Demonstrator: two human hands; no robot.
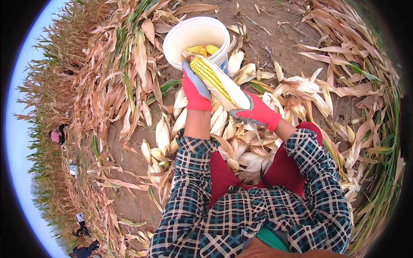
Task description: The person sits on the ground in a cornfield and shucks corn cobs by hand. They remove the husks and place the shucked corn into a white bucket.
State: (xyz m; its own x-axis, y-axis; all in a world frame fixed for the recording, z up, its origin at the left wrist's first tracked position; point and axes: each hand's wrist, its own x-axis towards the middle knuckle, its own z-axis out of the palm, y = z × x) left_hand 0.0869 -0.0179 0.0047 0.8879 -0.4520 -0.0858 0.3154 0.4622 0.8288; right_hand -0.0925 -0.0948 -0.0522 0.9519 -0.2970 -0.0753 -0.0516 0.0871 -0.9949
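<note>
An ear of corn with yellow kernels showing is held slantwise between my hands, its pale husk partly peeled back and still wrapped along the right side. My left hand, in a red and grey glove, is closed on the ear's upper left part. My right hand, in a matching glove, grips the husk-covered lower end. Just beyond the ear stands a white bucket with bare yellow corn ears in it. The ear overlaps the bucket's near side.
Pale husks lie heaped between my knees and around the bucket. Dry corn stalks spread on the left, and more stalks lie on the right. Bare soil shows at the far side. Another bucket and people are at the far left.
</note>
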